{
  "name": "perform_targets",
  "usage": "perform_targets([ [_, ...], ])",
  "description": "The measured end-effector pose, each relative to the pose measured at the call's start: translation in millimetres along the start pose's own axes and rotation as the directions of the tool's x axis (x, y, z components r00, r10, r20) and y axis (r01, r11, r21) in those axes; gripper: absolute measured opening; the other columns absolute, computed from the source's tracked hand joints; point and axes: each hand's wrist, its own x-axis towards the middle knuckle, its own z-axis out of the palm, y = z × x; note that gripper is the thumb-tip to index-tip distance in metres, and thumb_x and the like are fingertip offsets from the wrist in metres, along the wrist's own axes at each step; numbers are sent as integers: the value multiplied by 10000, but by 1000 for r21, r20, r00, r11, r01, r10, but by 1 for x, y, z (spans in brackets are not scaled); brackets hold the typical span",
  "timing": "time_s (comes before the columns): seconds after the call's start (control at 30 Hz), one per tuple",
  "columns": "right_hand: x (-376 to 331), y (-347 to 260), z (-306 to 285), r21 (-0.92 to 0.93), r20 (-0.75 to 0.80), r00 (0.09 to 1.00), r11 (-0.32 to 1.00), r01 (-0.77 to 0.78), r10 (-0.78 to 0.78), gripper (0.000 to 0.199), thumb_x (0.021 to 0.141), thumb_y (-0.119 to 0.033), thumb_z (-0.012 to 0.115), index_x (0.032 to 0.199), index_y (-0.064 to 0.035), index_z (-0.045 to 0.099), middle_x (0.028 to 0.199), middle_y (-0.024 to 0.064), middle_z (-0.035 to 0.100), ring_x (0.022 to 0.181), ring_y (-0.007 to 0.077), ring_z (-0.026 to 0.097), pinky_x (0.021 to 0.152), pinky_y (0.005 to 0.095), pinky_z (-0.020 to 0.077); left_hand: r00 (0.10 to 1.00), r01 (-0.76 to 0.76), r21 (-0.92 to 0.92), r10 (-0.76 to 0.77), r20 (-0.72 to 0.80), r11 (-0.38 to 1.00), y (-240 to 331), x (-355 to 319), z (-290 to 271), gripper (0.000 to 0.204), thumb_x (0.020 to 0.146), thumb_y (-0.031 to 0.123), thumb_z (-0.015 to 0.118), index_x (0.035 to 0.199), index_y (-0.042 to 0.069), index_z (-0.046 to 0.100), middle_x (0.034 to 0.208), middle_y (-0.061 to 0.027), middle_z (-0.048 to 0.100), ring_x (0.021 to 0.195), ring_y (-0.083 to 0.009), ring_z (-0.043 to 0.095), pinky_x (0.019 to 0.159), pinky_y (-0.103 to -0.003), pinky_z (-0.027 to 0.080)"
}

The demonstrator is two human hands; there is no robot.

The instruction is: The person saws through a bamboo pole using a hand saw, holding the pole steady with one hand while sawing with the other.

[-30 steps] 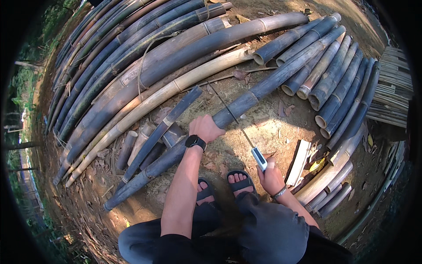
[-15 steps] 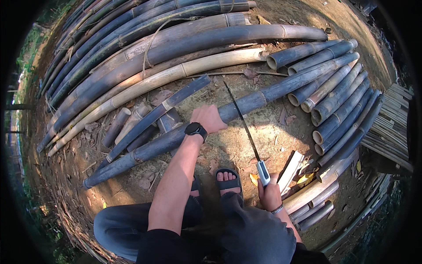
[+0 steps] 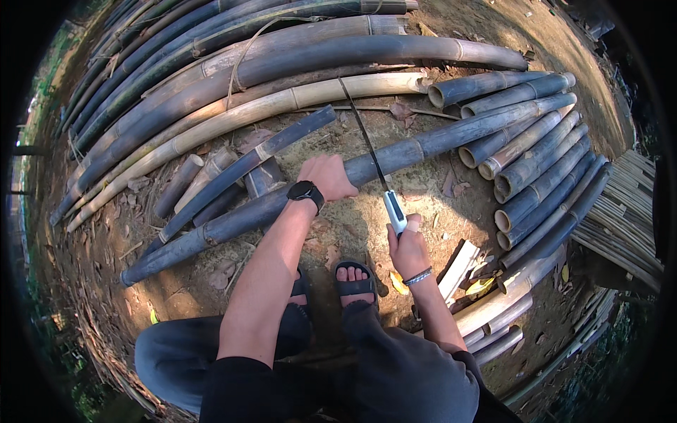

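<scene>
A long dark bamboo pole slants across the ground in front of me, its right part lying over shorter pieces. My left hand, with a black watch on the wrist, is closed round the pole near its middle. In my right hand is the pale grip of a handsaw. The narrow dark blade lies across the pole just right of my left hand, its tip pointing away from me. Whether the teeth have cut into the bamboo I cannot tell.
Several long bamboo poles are stacked at the back. Cut bamboo sections lie in a row on the right. Short offcuts sit at the left under a thinner dark piece. Split light bamboo and dry leaves lie by my right foot.
My right hand has pushed the saw forward and to the left, so its grip is now close to the pole. My left hand keeps its hold on the bamboo.
</scene>
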Motion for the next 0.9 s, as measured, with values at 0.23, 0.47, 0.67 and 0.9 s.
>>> perform_targets([
  [0.23,-90,31,-26,14,11,1000,999,-30,30,396,962,-245,626,1116,29,385,677,293,628,649,493,637,540,571,475,1000,22,5,-22,1,1000,-2,0,-1,558,573,431,808,892,-22,734,864,-233,718,827,-365,708,782,-423,567],
  [0.47,-90,46,-15,28,-88,984,987,156,-153,391,970,-236,614,1099,54,384,633,284,606,602,499,613,512,563,454,999,13,-30,-12,35,999,-4,0,-4,506,591,406,795,871,-13,739,858,-233,718,833,-364,708,784,-424,567],
  [0.67,5,-10,-13,-46,60,998,999,-9,11,386,991,-252,579,1107,56,379,651,306,605,617,508,609,517,561,461,998,-15,0,15,-67,1000,4,-4,7,487,592,399,792,854,-8,741,855,-227,720,823,-366,710,778,-428,572],
  [0.9,-103,17,-47,37,44,999,999,-1,0,350,964,-182,619,1088,42,381,678,314,606,662,517,617,537,567,471,1000,2,-15,-2,-6,1000,-4,-8,3,467,589,396,783,829,-4,747,839,-239,716,807,-370,712,765,-434,574],
])
